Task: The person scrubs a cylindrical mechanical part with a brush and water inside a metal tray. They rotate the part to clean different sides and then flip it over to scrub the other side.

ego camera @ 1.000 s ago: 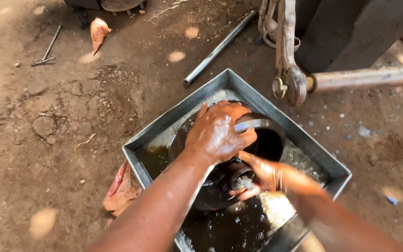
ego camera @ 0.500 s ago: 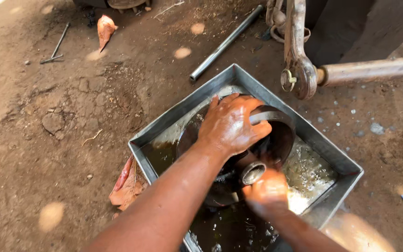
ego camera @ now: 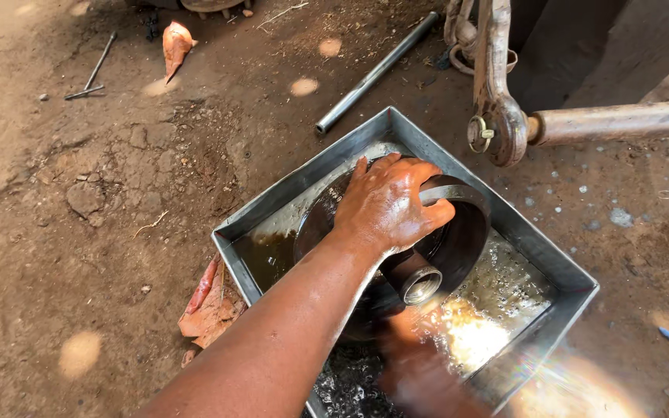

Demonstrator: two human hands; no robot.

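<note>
**Hands on a drum part in an oily wash tray**

Bare, packed dirt ground [ego camera: 102, 255] fills the view, dappled with spots of sun. On it, right of centre, sits a square grey metal tray [ego camera: 288, 203] set corner-on, holding dark oily liquid that glints at its near right side. Inside the tray rests a large round dark metal drum [ego camera: 466, 240], tilted, with a short shiny hub tube [ego camera: 421, 283] sticking out of its middle.

From the near left, the left forearm reaches up and across into the tray. The left hand [ego camera: 389, 205] lies palm down over the drum's far rim, fingers spread and curled over the edge, its grip clamped on the drum. The right hand [ego camera: 420, 364] is low in the tray at the near side, just below the hub tube; it is blurred, so I cannot tell whether its grip is together or apart.

Beyond the tray, a rusty linkage arm [ego camera: 497, 116] hangs at far right, and a long steel pipe [ego camera: 377, 73] lies on the dirt. A reddish rag [ego camera: 210, 310] lies at the tray's left edge.
</note>
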